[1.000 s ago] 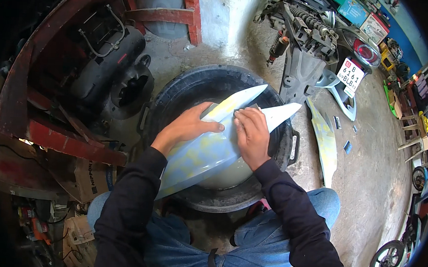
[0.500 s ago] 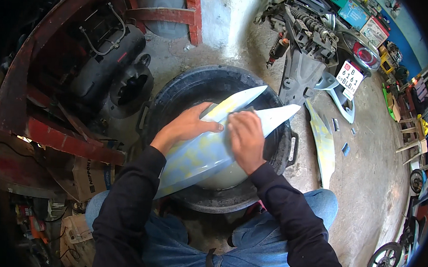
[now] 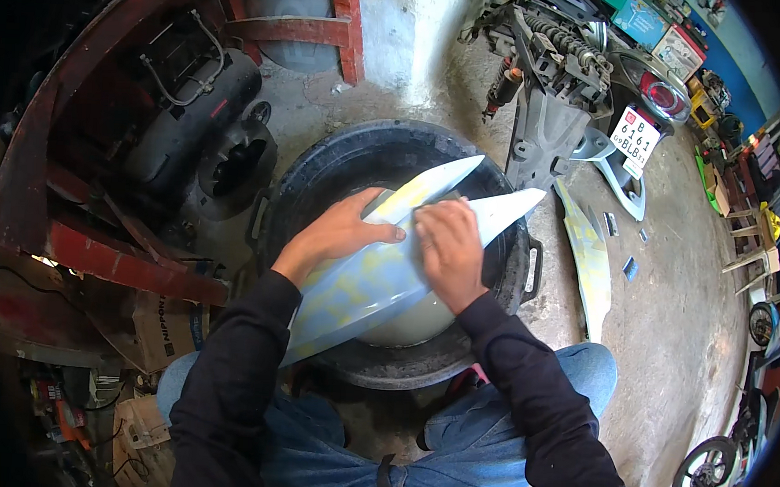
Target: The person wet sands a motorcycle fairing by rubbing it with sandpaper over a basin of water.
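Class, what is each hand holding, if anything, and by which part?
The left hand holds the forked body panel by its left edge, thumb on top. The right hand lies on the panel; whether it holds anything cannot be told.

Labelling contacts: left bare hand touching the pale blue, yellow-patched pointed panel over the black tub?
Touching. The head view shows the left hand gripping the panel, thumb laid on its upper face.

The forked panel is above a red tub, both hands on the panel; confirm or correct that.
Wrong colour: the head view shows a black tub, not red. The forked panel is above it, left hand and right hand on the panel.
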`<state>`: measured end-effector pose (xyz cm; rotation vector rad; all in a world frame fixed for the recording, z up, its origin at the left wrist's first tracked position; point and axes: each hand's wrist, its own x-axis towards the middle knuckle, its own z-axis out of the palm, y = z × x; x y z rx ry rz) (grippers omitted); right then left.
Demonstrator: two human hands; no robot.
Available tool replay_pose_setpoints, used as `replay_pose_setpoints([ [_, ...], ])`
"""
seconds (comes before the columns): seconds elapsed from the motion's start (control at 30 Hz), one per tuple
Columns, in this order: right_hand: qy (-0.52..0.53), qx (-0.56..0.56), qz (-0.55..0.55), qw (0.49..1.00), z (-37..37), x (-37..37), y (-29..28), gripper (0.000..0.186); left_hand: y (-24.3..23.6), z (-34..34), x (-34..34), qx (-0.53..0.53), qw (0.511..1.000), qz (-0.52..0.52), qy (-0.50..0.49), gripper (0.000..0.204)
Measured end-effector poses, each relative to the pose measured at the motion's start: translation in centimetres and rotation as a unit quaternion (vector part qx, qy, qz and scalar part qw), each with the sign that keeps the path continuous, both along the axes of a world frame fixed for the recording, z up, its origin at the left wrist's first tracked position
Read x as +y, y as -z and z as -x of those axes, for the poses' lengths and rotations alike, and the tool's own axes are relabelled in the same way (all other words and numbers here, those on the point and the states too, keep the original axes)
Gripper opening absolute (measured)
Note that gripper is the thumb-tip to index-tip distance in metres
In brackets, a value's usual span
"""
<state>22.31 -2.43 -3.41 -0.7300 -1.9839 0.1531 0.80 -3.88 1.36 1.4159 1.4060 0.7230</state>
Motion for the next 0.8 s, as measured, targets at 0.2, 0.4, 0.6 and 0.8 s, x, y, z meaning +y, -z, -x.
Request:
replay_pose_setpoints([
  [0.2, 0.004, 0.003, -0.005, 1.000, 0.4, -0.4, -0.3, 0.018, 0.1, -0.1, 0.1, -0.004, 1.000, 0.001, -0.004, 0.071],
  [0.4, -0.025, 0.004, 0.016, 1.000, 1.0, -1.0, 0.4, 0.023, 0.5, 0.2, 0.1, -0.002, 1.000, 0.008, 0.014, 0.072],
  [0.6, 0.002, -0.020, -0.017, 1.000, 0.4, -0.1, 0.2, 0.024, 0.3, 0.0, 0.2, 0.003, 1.000, 0.020, 0.006, 0.071],
  [0.8, 0.077, -0.035, -0.002, 0.996, -1.2, 1.3, 0.0, 0.027, 0.5, -0.2, 0.3, 0.012, 1.000, 0.000, 0.012, 0.072],
])
